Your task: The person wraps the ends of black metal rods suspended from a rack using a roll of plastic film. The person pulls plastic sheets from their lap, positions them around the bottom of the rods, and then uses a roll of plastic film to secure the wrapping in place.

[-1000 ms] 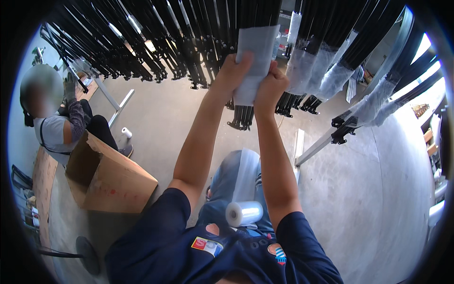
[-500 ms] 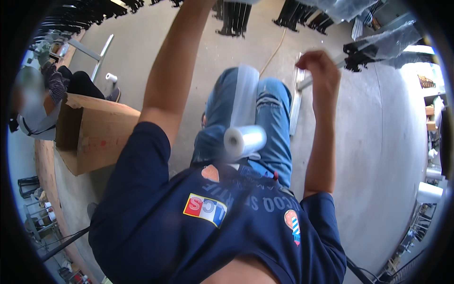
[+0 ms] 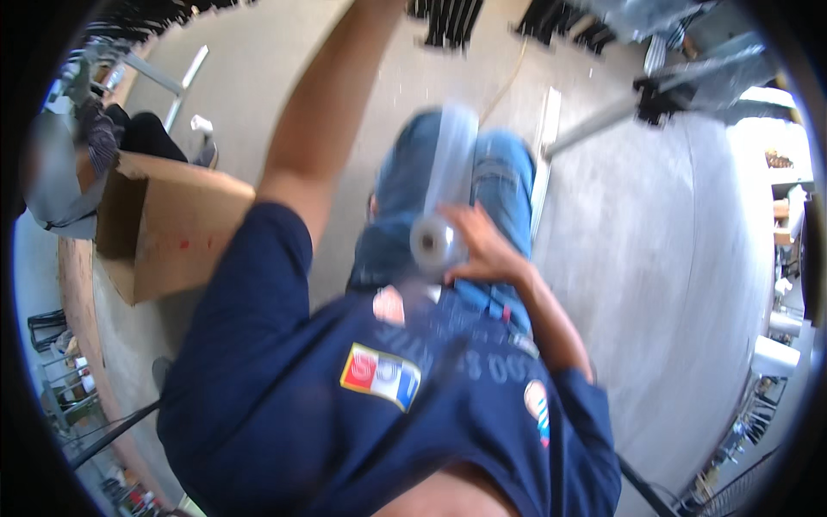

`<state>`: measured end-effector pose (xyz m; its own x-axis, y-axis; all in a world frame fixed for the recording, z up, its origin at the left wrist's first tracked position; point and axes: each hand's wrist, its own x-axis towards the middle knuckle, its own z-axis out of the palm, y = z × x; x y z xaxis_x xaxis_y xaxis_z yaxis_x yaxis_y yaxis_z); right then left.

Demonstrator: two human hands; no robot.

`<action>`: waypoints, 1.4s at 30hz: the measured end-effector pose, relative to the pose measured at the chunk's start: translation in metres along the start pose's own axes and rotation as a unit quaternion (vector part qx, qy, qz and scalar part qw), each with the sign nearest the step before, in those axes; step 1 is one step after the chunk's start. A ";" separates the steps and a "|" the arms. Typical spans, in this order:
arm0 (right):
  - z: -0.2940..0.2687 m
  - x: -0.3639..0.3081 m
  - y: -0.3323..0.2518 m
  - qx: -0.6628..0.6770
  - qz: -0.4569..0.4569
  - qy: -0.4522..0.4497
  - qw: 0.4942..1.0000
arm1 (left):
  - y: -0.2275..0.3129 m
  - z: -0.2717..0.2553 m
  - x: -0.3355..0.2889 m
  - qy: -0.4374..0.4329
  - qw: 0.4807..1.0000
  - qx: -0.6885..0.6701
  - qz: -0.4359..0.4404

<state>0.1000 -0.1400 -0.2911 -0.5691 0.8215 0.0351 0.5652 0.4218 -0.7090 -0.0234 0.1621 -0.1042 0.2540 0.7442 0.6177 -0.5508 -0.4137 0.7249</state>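
Note:
A roll of clear plastic film (image 3: 438, 245) lies in my lap, its round end with the dark core hole facing me. From it a band of film (image 3: 450, 164) runs away over my thighs, blurred at its far end. My right hand (image 3: 484, 248) grips the roll from the right, fingers over its far side and thumb on its near side. My left forearm (image 3: 332, 95) reaches up past the top edge, so the left hand and whatever it holds are out of the picture.
Black slatted parts (image 3: 448, 21) hang along the top, some wrapped in plastic (image 3: 732, 73) at right. A metal frame bar (image 3: 544, 164) stands right of my knees. At left are an open cardboard box (image 3: 185, 228), a seated person (image 3: 65, 177) and a small white roll (image 3: 201, 124).
My right hand has come down from the upper right, beside the metal bar, and taken hold of the film roll. My left arm stays stretched out beyond the top edge.

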 end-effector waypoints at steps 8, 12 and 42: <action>-0.011 0.021 0.011 0.039 0.000 -0.052 0.998 | 0.036 0.021 -0.012 -0.083 0.993 -0.071 -0.039; -0.037 0.023 0.025 0.251 0.008 0.065 0.966 | 0.047 0.021 -0.014 -0.070 0.997 0.001 -0.024; -0.257 0.096 -0.050 0.370 -0.152 0.434 0.807 | 0.055 0.027 -0.022 -0.089 0.964 0.220 0.121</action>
<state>0.1703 0.0160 -0.0715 0.2000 0.8178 0.5397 -0.2171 0.5741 -0.7895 -0.0383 0.1091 -0.0696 0.3141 0.5118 0.7996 -0.2309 -0.7758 0.5872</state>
